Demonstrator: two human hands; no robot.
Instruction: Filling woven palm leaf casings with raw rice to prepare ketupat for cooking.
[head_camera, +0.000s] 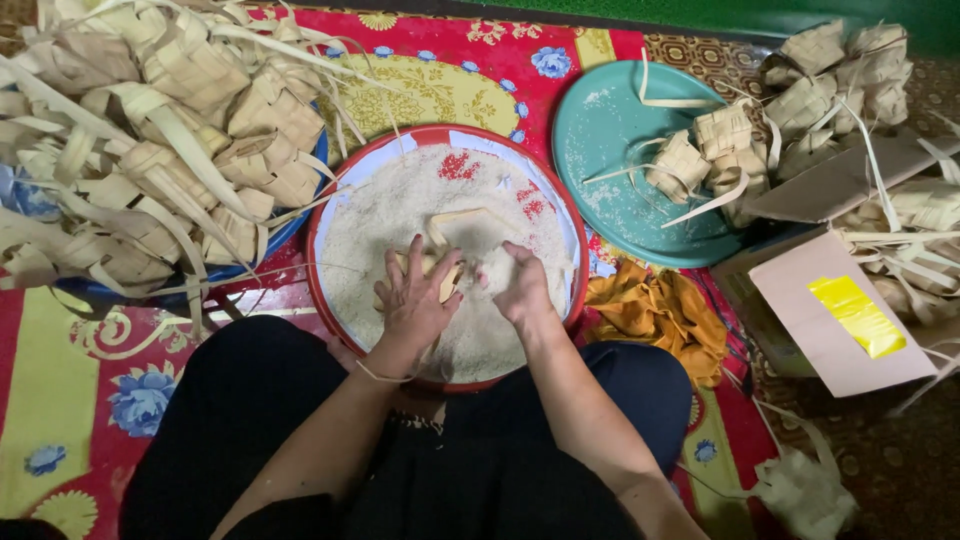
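A round red-rimmed tray (330, 190) full of white raw rice (400, 205) lies in front of my knees. My left hand (415, 300) holds a small woven palm-leaf pouch (440, 268) low over the rice, its leaf strip (460, 218) looping up behind. My right hand (520, 285) is cupped next to the pouch, fingers pressed into the rice and touching the pouch's edge. Part of the pouch is hidden under my fingers.
A big heap of empty woven pouches (150, 130) fills a blue basin at the left. A teal plate (600, 140) at the right holds a few pouches. More pouches (840, 80), a cardboard box (830, 310) and an orange cloth (655, 310) lie on the red floral mat.
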